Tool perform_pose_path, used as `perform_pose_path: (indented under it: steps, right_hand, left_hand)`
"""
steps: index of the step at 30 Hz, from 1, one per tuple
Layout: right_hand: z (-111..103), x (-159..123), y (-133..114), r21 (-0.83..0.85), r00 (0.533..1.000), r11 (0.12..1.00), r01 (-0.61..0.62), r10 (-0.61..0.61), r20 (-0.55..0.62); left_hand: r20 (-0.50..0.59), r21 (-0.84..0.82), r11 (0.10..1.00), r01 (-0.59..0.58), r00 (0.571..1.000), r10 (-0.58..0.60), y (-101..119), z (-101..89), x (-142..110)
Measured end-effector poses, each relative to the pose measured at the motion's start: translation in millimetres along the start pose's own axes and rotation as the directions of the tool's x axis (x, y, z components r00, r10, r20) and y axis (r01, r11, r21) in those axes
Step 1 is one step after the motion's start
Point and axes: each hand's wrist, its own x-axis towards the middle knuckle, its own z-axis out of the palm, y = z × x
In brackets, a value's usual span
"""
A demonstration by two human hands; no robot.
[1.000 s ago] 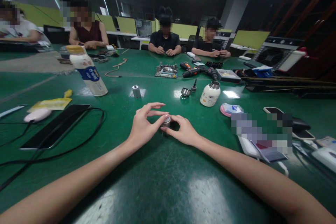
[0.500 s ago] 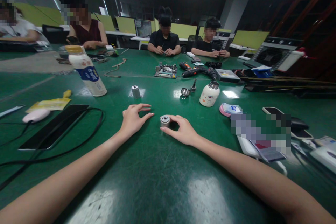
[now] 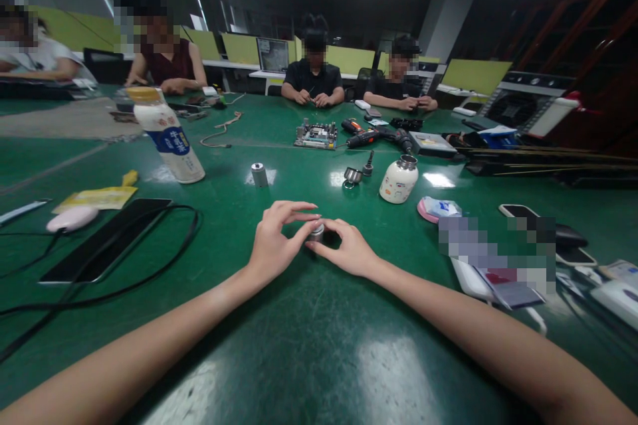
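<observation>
Between my hands a short silver metal cylinder [image 3: 317,234], like a small motor, stands upright on the green table; its top is mostly hidden by fingers. My right hand [image 3: 346,247] holds it from the right, thumb in front and forefinger behind. From the left, my left hand [image 3: 279,239] reaches over, its thumb and fingertips closed around the cylinder's top edge. A second silver cylinder [image 3: 259,175], with a small stub on top, stands apart, beyond my left hand. Metal cup-like parts [image 3: 352,176] and a dark-tipped fitting [image 3: 368,164] lie beyond my right hand.
A cream flask [image 3: 399,180] stands at right, a milk bottle [image 3: 172,143] at left. A black tablet [image 3: 107,242] with cables lies left. Across the table are a circuit board [image 3: 316,135], power drills [image 3: 361,138] and several people at work.
My left hand has moved right, from beside the cylinder to its top, and closed its fingertips there. My right hand has kept its hold on the cylinder.
</observation>
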Motion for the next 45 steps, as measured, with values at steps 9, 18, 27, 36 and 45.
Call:
perform_pose_path:
  steps: [9, 18, 27, 36, 45]
  right_hand:
    - [-1, 0, -1, 0.023, 1.000, 1.000, -0.020, 0.019, 0.013]
    - [0, 0, 0, -0.005, 1.000, 1.000, -0.002, 0.002, 0.013]
    - [0, 0, 0, 0.012, 1.000, 1.000, -0.016, 0.016, 0.002]
    - [-2, -1, -1, 0.011, 1.000, 1.000, -0.023, 0.023, -0.001]
    - [-1, 0, -1, 0.005, 1.000, 1.000, -0.015, 0.015, -0.001]
  left_hand:
    - [-0.122, -0.013, 0.991, 0.135, 0.983, -0.135, 2, -2.3, 0]
    - [0.049, 0.002, 0.998, 0.066, 0.997, -0.066, 8, -3.7, 0]
    - [-0.121, 0.031, 0.984, 0.176, 0.978, -0.171, -9, -6.9, 8]
    - [0.057, 0.209, 0.930, 0.303, 0.946, -0.321, -43, -10.0, 5]
    - [0.015, 0.106, 0.966, 0.236, 0.971, -0.239, -25, -10.2, 9]
